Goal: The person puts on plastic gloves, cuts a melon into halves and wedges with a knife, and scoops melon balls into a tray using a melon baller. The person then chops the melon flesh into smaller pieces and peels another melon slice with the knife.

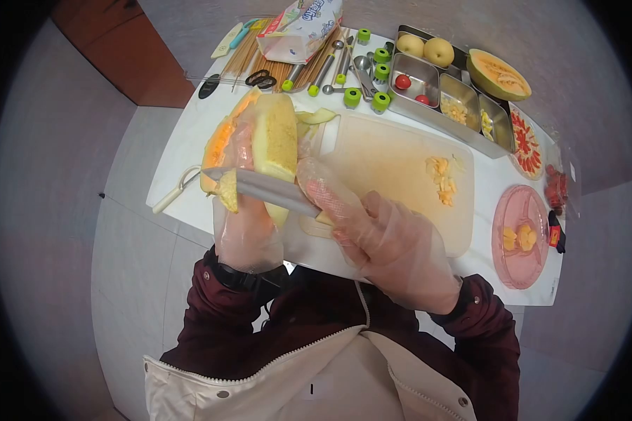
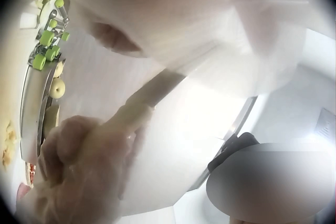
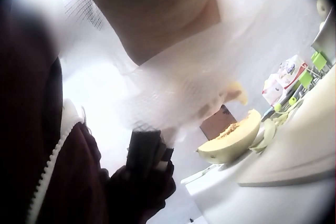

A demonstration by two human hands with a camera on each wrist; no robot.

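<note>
In the head view, my gloved left hand (image 1: 244,223) holds a cut piece of melon (image 1: 275,137) at the left of the table, its yellow-green rind and orange flesh both showing. My gloved right hand (image 1: 386,242) grips a knife (image 1: 270,189) by the handle. The blade points left and crosses in front of the melon. Near its tip a small piece of melon with rind (image 1: 228,191) overlaps the blade. In the left wrist view the fingers of the right hand (image 2: 89,155) wrap round the knife handle.
A white cutting board (image 1: 393,154) carries melon scraps (image 1: 442,179). Behind it stand metal trays (image 1: 414,74) with fruit, a melon half (image 1: 498,74), and several green-handled tools (image 1: 352,97). On the right is a pink plate (image 1: 521,270); a white-handled peeler (image 1: 168,200) lies at the left edge.
</note>
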